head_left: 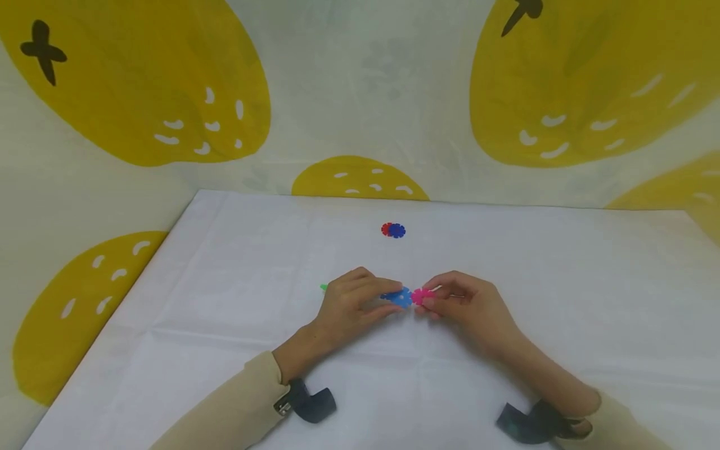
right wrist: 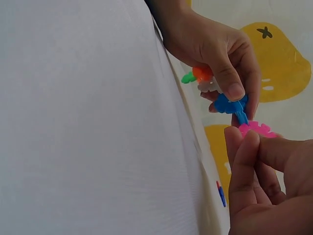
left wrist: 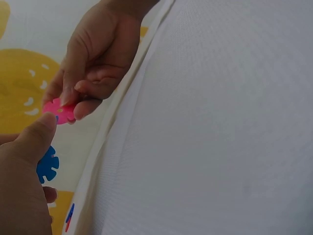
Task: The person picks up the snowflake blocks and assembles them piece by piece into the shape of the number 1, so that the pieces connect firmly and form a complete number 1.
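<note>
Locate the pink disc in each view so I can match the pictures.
Head: pink disc right of and below centre, in the right hand.
Left wrist: pink disc at left, about mid-height.
Right wrist: pink disc at right, just below mid-height.
Shared landmark: the red and blue pair.

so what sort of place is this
Perhaps a makeshift indoor craft corner; the wider room doesn't show. A white table, a yellow-patterned backdrop and small toothed discs suggest it.

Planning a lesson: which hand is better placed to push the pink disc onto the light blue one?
Probably the right hand: it pinches the pink disc; the left hand holds the light blue disc.
</note>
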The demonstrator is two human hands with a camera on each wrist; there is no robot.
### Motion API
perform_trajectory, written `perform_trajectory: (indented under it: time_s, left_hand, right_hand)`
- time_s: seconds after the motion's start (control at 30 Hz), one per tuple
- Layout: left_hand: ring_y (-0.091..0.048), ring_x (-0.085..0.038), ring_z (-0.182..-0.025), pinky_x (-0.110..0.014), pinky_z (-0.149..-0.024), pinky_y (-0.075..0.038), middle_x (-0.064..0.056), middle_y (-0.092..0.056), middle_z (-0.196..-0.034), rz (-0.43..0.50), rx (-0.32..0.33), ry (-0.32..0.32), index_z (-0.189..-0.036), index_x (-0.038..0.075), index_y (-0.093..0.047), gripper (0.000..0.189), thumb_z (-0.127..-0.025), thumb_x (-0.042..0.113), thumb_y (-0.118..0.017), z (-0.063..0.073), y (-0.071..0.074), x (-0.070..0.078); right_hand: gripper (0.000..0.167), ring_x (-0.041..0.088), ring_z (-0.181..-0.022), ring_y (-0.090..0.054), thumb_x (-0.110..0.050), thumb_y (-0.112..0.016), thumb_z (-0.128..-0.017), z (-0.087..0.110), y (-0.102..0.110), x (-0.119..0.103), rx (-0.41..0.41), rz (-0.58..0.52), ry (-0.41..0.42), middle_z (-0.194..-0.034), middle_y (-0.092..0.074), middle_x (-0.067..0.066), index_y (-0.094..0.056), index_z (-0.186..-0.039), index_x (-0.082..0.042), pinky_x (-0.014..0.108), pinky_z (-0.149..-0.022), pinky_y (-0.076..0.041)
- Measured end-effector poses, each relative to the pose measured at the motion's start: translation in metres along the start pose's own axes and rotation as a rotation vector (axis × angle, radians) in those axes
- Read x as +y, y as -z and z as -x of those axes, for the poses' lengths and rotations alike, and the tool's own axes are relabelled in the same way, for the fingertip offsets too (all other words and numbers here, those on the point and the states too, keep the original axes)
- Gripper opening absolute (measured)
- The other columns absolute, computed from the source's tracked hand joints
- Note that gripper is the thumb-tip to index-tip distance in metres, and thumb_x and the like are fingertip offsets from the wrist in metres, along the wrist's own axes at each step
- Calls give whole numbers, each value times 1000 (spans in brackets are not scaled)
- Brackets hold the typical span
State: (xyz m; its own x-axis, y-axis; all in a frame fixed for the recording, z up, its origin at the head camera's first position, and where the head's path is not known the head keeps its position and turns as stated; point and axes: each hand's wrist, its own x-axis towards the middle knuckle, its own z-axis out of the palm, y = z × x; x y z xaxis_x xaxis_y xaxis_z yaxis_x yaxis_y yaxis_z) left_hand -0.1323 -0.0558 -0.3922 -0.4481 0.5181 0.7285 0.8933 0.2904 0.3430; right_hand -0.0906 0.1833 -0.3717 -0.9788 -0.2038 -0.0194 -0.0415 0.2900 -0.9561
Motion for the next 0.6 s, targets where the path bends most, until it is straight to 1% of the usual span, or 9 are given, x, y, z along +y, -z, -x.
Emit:
perform_trajectory:
  time_s: [0.1,0.33,0.47,0.6]
  left_hand:
    - [-62,-11,-86,-14,-76,-48,-1,-72,-99,7,5,-1,-107,6,-72,41,-70,16,-86,0,0,0]
    - [-61,-11,-86,-14,-75,-48,-1,-72,-99,25,17,0,-107,5,-72,42,-69,14,-86,0,-2,-1]
    - [-61,-12,-86,-14,-75,-48,-2,-72,-99,27,12,3,-106,5,-72,40,-70,15,-86,0,-1,0]
    - [-61,-12,-83,-13,-73,-48,-2,-72,-97,26,22,-9,-104,5,-73,37,-71,15,-85,-1,0,0]
  right_hand:
    - [22,21,-77,-69,-26,-73,-85,1,-2,0,17,10,8,-87,-72,3,-67,-105,-17,30,-72,-55]
    - [21,21,-79,-70,-23,-75,-84,3,-6,-3,42,-15,31,-92,-70,2,-69,-103,-15,31,-73,-55]
    - [19,22,-79,-70,-21,-75,-84,3,-6,-3,43,-27,40,-94,-70,3,-71,-100,-13,29,-73,-55]
    - [17,23,-79,-70,-16,-74,-84,4,-7,-3,24,-49,63,-92,-70,6,-72,-99,-10,28,-73,-55]
